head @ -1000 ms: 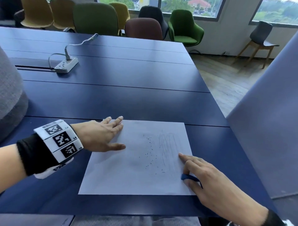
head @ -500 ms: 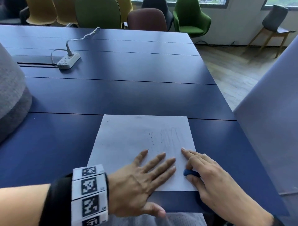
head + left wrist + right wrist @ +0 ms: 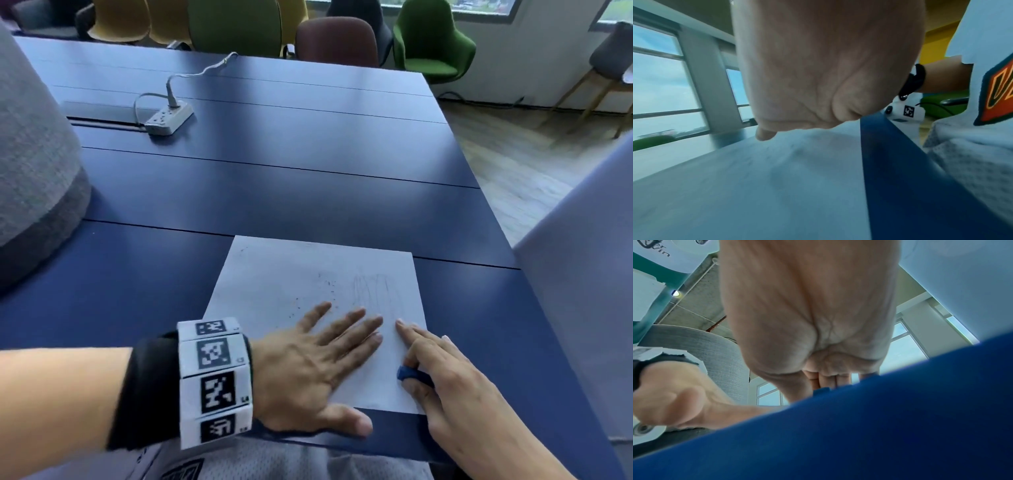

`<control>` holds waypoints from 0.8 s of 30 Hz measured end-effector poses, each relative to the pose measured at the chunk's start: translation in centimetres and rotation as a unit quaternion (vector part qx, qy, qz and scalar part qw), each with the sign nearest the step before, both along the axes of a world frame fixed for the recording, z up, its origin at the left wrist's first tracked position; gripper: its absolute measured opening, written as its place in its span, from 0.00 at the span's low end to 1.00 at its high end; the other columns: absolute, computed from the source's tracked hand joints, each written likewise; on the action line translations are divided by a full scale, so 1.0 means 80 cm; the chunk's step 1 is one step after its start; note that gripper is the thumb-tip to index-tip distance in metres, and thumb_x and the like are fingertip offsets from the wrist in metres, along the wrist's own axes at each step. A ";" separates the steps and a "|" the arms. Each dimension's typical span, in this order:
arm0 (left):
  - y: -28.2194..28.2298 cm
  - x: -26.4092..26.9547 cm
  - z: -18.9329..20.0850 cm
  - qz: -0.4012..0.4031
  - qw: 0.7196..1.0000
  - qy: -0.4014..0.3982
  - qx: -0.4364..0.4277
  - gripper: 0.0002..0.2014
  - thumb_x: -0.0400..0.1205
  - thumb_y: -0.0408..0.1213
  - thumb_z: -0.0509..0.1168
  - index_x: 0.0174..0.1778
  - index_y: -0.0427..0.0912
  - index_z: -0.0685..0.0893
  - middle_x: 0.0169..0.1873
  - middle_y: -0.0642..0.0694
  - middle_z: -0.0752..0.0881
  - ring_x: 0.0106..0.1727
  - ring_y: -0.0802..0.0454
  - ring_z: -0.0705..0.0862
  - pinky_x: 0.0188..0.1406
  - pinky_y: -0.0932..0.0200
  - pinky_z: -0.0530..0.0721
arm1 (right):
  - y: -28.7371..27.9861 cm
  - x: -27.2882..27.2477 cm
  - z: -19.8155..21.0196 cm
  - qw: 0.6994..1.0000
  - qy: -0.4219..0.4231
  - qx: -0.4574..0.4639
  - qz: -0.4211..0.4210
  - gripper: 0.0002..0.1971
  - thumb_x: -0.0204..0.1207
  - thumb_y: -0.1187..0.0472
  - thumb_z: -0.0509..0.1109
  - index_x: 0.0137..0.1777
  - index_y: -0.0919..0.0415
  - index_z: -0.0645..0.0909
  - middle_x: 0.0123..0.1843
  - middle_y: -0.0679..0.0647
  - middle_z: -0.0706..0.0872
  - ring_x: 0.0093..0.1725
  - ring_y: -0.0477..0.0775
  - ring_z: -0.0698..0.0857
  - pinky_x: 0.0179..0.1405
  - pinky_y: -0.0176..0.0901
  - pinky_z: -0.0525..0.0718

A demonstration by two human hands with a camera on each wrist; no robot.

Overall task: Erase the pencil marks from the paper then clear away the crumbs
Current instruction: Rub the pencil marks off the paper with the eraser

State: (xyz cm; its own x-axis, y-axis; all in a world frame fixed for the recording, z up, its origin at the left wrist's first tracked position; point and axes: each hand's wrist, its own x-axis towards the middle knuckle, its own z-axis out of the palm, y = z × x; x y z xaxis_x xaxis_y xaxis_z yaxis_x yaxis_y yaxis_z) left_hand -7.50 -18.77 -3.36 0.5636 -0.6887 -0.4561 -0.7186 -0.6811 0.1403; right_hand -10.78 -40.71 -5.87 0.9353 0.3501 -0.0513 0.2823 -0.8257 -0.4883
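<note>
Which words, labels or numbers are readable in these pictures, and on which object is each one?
"er" over "vin": cut-off dark letters on a white sign overhead, in the right wrist view.
Left wristband: square code patterns; its small letters are too blurred.
Shirt patch: orange shapes, cut off, unreadable.
Paper: only pencil marks.

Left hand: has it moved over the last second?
Yes. The left hand went from the paper's far-left corner to its near edge, flat, beside the right hand.

White paper [image 3: 274,284] flat on table edge, faint pencil marks [image 3: 375,291], dark crumbs [image 3: 329,286] scattered.
</note>
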 end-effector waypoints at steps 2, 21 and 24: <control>-0.014 0.011 -0.009 -0.017 1.000 -0.006 0.008 0.46 0.81 0.72 0.39 0.83 0.47 0.27 0.79 0.51 0.21 0.78 0.58 0.18 0.78 0.45 0.23 | -0.002 0.001 -0.003 1.000 -0.002 0.002 -0.006 0.24 0.77 0.58 0.66 0.75 0.50 0.73 0.71 0.27 0.72 0.78 0.23 0.54 0.79 0.24 0.48; -0.009 0.081 0.007 0.044 0.997 0.033 0.051 0.42 0.81 0.70 0.36 0.83 0.50 0.26 0.80 0.49 0.21 0.80 0.55 0.22 0.80 0.43 0.27 | 0.000 0.001 0.003 0.999 0.021 -0.039 -0.029 0.34 0.78 0.61 0.68 0.82 0.46 0.60 0.55 0.24 0.71 0.79 0.25 0.49 0.78 0.22 0.46; 0.002 0.087 -0.004 0.038 0.997 0.028 0.057 0.40 0.84 0.67 0.38 0.82 0.51 0.26 0.80 0.50 0.21 0.80 0.55 0.22 0.79 0.40 0.25 | 0.003 0.001 0.007 0.998 0.025 -0.040 -0.031 0.34 0.79 0.60 0.67 0.82 0.44 0.57 0.55 0.23 0.70 0.78 0.22 0.47 0.79 0.24 0.46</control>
